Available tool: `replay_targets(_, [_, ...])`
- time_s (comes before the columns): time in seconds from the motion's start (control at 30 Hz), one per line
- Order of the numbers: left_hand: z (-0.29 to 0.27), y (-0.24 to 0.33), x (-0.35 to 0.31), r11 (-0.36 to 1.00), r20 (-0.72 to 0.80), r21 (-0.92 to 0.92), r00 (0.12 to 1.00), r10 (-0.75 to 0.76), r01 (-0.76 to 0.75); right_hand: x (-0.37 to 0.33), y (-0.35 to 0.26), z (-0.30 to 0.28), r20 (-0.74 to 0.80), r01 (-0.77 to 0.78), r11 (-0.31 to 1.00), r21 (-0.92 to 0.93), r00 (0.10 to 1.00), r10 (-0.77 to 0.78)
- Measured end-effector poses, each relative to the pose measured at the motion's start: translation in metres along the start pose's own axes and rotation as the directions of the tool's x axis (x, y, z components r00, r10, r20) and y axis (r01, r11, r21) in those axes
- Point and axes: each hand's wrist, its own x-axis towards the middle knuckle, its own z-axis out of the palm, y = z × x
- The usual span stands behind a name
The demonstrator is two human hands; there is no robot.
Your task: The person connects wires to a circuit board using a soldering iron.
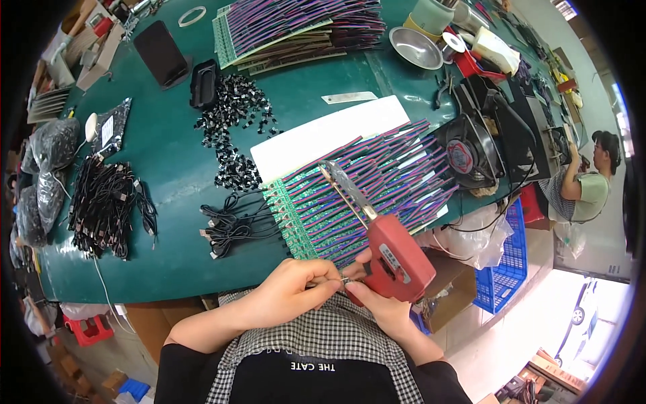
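Note:
My right hand (380,301) is wrapped round the handle of a red soldering gun (406,261), its long metal tip pointing up and left over the circuit boards. In a pinch, the fingers of my left hand (296,284) meet those of my right at a small piece I cannot make out. Just beyond both hands lies a panel of green circuit boards (288,217) with rows of red, blue and black wires (377,182) running right. Several black cables (235,225) with metal plugs lie at the panel's left edge.
A white sheet (330,138) and a steel ruler (348,97) lie behind the panel. Loose black parts (235,128) are heaped left of it, near a cable bundle (104,209). A black fan (471,156) stands right; wired boards (296,30) are stacked behind. Another person (585,175) sits far right.

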Motion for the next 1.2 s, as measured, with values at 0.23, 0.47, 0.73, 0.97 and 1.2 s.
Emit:
replay_targets(0.23, [0.005,-0.003,0.003,0.998,0.018,-0.056,0.999,-0.030,0.031,0.001,-0.009,0.002,-0.013,-0.031,0.996,-0.088,0.999,0.030])
replay_targets(0.47, [0.000,-0.016,-0.001,0.890,0.129,-0.438,0.989,-0.076,0.125,0.008,-0.017,0.005,-0.366,0.156,0.988,0.012,0.920,-0.141])
replay_targets(0.73, [0.007,-0.006,-0.003,0.919,-0.028,-0.388,0.996,-0.080,0.063,0.002,-0.006,0.011,-0.162,-0.001,1.000,0.019,0.987,0.004])
replay_targets(0.97, [0.008,-0.004,-0.004,0.961,-0.066,-0.274,0.996,-0.055,0.035,0.006,-0.012,0.010,-0.060,-0.040,0.999,-0.030,0.997,0.038])
replay_targets(1.2, [0.017,-0.009,-0.012,0.983,-0.321,-0.128,0.943,0.086,-0.134,0.005,-0.010,0.011,-0.037,-0.058,0.998,-0.015,0.998,0.057])
